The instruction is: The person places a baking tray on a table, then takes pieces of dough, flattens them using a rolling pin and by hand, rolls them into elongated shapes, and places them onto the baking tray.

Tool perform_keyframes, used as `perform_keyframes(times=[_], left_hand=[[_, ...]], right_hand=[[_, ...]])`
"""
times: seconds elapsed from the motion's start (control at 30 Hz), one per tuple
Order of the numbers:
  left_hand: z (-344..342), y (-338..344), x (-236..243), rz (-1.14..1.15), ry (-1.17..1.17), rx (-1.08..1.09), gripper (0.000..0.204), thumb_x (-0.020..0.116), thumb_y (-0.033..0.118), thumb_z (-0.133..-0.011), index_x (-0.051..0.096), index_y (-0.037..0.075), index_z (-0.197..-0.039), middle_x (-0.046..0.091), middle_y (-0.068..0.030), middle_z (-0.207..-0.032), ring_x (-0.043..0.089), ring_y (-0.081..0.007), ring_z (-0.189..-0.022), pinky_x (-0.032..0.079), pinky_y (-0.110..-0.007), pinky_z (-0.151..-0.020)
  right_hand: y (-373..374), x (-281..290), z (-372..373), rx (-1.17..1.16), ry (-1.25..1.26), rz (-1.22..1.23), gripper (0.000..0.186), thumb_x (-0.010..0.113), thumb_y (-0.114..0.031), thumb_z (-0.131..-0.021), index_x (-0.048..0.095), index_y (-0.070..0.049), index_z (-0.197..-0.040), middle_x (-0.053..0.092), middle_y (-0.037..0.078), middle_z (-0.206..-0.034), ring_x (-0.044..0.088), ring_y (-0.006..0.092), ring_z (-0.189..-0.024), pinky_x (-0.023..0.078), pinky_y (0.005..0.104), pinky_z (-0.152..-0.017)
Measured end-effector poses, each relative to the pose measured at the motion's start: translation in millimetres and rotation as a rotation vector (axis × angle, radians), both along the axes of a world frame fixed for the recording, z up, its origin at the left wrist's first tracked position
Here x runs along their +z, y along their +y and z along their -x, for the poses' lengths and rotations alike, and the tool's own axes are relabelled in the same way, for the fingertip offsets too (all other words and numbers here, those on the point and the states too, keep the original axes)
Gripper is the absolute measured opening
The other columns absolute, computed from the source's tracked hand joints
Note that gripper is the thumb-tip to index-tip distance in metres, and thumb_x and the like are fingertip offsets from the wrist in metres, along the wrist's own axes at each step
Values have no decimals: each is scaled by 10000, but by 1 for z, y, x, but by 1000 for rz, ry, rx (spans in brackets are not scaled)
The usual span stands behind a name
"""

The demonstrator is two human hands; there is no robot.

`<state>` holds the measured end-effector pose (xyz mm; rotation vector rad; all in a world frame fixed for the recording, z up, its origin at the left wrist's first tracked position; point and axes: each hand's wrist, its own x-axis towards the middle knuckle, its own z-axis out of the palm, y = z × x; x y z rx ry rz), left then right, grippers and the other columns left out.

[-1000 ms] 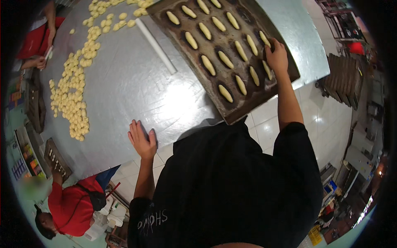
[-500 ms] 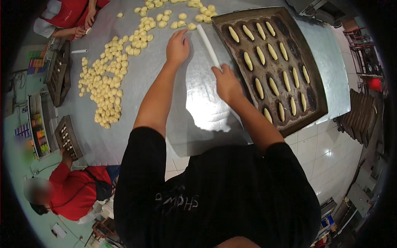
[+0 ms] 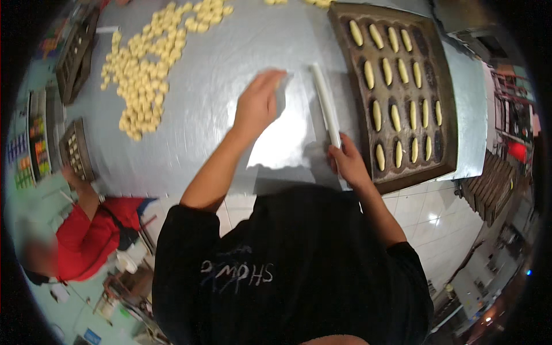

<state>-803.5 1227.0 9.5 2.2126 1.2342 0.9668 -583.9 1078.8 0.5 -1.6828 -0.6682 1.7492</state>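
Observation:
My right hand [image 3: 349,162] grips the near end of a slim white rolling pin [image 3: 326,106], which points away from me over the metal table [image 3: 218,86]. Left of the pin, my left hand [image 3: 257,106] hovers with its fingertips smeared by motion; a faint yellowish spot shows by them, too blurred to name. Just right of the pin lies a dark baking tray [image 3: 447,123] with spindle-shaped dough pieces [image 3: 395,118] set in rows. A heap of small yellow dough balls [image 3: 144,80] covers the table's left side.
A person in red [image 3: 95,241] at the lower left reaches toward a small dark tray [image 3: 75,152] at the table's left edge. Another dark tray [image 3: 77,54] stands beyond it. Stacked dark trays [image 3: 489,187] are at the right, past the tiled floor [image 3: 431,224].
My left hand has come back toward me from the dough balls at the far side. My right hand has drawn the rolling pin nearer. The whole view has shifted.

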Motion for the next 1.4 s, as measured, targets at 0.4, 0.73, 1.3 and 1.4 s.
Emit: perform_keyframes(times=[0.4,0.73,1.3,1.4], left_hand=[[101,-175,-51,166,339,-33,362,687,253,-826,657,88,-1147,582,-47,-1286,522,-226,-1233,297,-485,-1087],[86,-70,-57,-152,566,206,649,501,490,-917,430,66,-1403,325,-227,-1503,310,-420,-1381,150,-643,-1101],[83,-105,-45,228,678,-124,1199,719,685,-637,249,-36,-1471,216,-186,-1565,147,-342,-1465,74,-613,-1136],[100,-127,-59,69,664,-235,1149,702,667,-670,269,-33,-1472,220,-195,-1562,147,-329,-1468,90,-591,-1146]], right_hand=[[-28,-16,50,924,-929,-789,353,585,-271,-929,564,-178,-1269,635,75,-1182,616,303,-1061,466,447,-894],[95,-58,94,367,-1478,-895,746,400,-576,-941,318,-65,-1477,266,184,-1547,228,363,-1435,139,553,-1156],[23,-61,146,386,-970,-1059,489,582,-196,-891,503,-48,-1351,479,179,-1394,417,369,-1315,316,496,-1089],[0,-74,151,598,-1242,-955,587,563,-316,-919,427,-3,-1397,381,178,-1485,361,364,-1365,267,490,-1125]])
